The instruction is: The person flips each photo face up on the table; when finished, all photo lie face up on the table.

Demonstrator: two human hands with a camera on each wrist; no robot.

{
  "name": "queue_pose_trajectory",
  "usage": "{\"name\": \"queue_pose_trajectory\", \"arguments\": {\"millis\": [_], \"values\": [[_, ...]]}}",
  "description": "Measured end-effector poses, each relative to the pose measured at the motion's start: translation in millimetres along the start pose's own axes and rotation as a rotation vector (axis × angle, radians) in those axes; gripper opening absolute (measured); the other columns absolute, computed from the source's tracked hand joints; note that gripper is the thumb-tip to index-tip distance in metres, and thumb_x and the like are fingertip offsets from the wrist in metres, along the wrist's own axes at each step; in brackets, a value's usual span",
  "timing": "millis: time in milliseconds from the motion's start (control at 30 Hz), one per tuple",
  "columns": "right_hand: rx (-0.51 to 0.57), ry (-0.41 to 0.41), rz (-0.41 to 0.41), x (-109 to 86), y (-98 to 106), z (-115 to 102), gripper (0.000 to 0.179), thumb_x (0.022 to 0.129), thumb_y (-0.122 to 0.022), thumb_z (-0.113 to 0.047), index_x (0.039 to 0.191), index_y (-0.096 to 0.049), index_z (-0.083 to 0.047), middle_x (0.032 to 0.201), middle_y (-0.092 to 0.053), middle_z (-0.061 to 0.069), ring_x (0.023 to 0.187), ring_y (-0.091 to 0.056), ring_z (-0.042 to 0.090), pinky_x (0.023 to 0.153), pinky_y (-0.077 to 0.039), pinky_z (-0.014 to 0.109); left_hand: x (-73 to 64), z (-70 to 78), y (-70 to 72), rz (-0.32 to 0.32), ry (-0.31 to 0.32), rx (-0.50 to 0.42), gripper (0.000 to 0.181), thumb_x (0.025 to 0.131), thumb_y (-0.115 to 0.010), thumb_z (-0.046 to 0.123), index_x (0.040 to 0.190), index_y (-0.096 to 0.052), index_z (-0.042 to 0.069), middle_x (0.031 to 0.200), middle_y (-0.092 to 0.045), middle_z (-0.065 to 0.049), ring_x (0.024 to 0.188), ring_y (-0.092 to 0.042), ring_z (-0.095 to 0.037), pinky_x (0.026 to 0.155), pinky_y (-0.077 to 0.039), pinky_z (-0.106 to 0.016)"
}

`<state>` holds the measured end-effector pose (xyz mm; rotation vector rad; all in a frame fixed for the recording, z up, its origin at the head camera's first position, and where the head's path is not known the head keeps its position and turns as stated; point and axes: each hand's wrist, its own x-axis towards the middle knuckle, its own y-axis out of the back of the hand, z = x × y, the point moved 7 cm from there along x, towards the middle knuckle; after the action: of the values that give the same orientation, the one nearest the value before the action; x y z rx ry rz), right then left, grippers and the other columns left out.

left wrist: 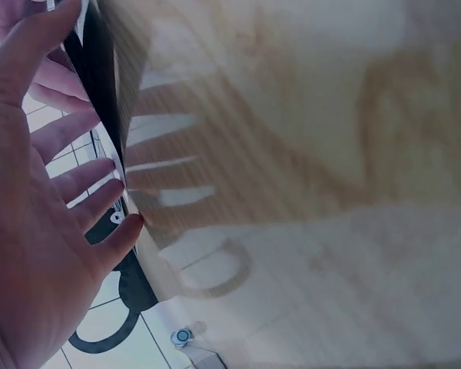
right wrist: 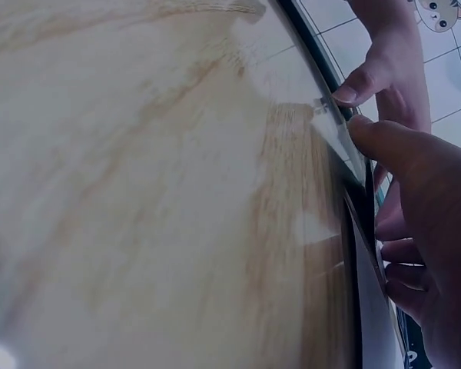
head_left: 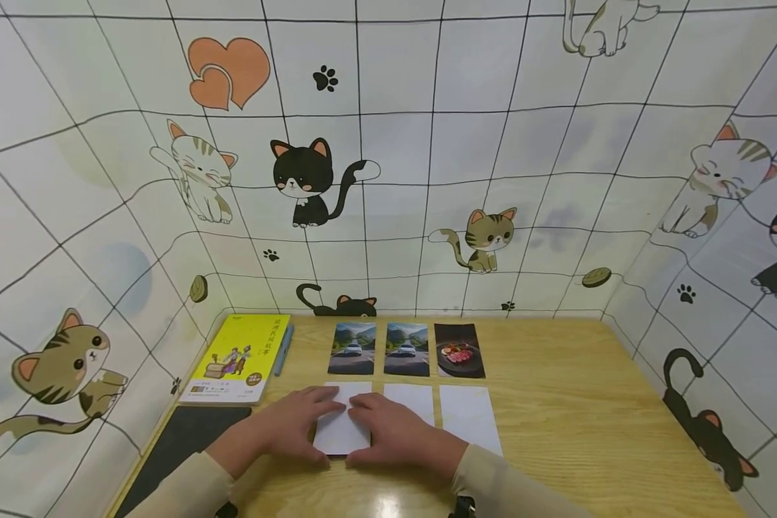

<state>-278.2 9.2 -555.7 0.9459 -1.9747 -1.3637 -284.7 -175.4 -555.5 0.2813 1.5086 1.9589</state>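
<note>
A white card (head_left: 342,435) lies at the left end of the front row, with a thin dark strip along its near edge. My left hand (head_left: 291,426) rests at its left side, fingers on its upper part and thumb near the lower left corner. From the other side my right hand (head_left: 398,435) touches the card, its thumb by the lower right corner. In the left wrist view the fingers of the left hand (left wrist: 58,192) look extended, tips at the card's edge. The right wrist view has both thumbs close together over the table edge.
Two more white cards (head_left: 469,417) continue the row rightward. Behind stand two matching car photos (head_left: 352,349) and a food photo (head_left: 460,351). At left are a yellow book (head_left: 236,360), a blue pen (head_left: 283,350) and a dark flat pad (head_left: 191,439). Cat-patterned cloth walls surround the wooden table (head_left: 576,410).
</note>
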Motion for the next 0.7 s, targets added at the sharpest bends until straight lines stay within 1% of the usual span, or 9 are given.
{"name": "queue_pose_trajectory", "arguments": {"millis": [133,300,367,500,700], "values": [[0.019,0.016,0.009,-0.1,1,1,0.082,0.101,-0.064,-0.075,0.158,-0.061,-0.015,0.166,-0.052,0.002,0.153,-0.049,0.02,0.118,-0.049,0.038,-3.1,2.9,1.7,0.017,-0.031,-0.052,0.081,0.084,-0.085,0.074,0.153,-0.064,0.037,0.169,-0.049,0.002,0.154,-0.047,-0.032,0.122,-0.042,-0.059],[0.044,0.039,0.011,0.4,4,-1,0.073,0.104,-0.063,-0.07,0.153,-0.066,-0.016,0.161,-0.056,-0.001,0.15,-0.052,0.017,0.118,-0.049,0.037,-6.9,7.4,6.4,0.031,-0.037,-0.149,0.067,0.087,-0.086,0.067,0.143,-0.071,0.034,0.158,-0.058,0.005,0.147,-0.053,-0.027,0.121,-0.045,-0.056],[0.05,0.049,0.012,1.0,5,-2,0.07,0.105,-0.064,-0.068,0.152,-0.067,-0.017,0.159,-0.058,-0.003,0.148,-0.053,0.016,0.117,-0.049,0.036,-8.0,8.5,8.0,0.032,-0.034,-0.177,0.065,0.087,-0.087,0.066,0.141,-0.072,0.032,0.156,-0.059,0.005,0.146,-0.054,-0.027,0.12,-0.046,-0.056],[0.074,0.075,0.014,1.2,4,-3,0.064,0.106,-0.065,-0.065,0.149,-0.069,-0.017,0.154,-0.061,-0.004,0.145,-0.055,0.014,0.116,-0.05,0.035,-8.7,10.1,9.7,0.039,-0.041,-0.196,0.057,0.091,-0.087,0.059,0.138,-0.074,0.028,0.154,-0.061,0.003,0.144,-0.056,-0.028,0.119,-0.046,-0.057],[0.145,0.132,0.028,-1.6,8,-4,0.05,0.111,-0.064,-0.055,0.144,-0.072,-0.018,0.147,-0.065,-0.007,0.138,-0.058,0.009,0.113,-0.051,0.033,-9.5,11.2,11.7,0.064,-0.068,-0.228,0.046,0.099,-0.08,0.053,0.136,-0.074,0.028,0.153,-0.062,0.0,0.144,-0.056,-0.03,0.119,-0.045,-0.059]]}}
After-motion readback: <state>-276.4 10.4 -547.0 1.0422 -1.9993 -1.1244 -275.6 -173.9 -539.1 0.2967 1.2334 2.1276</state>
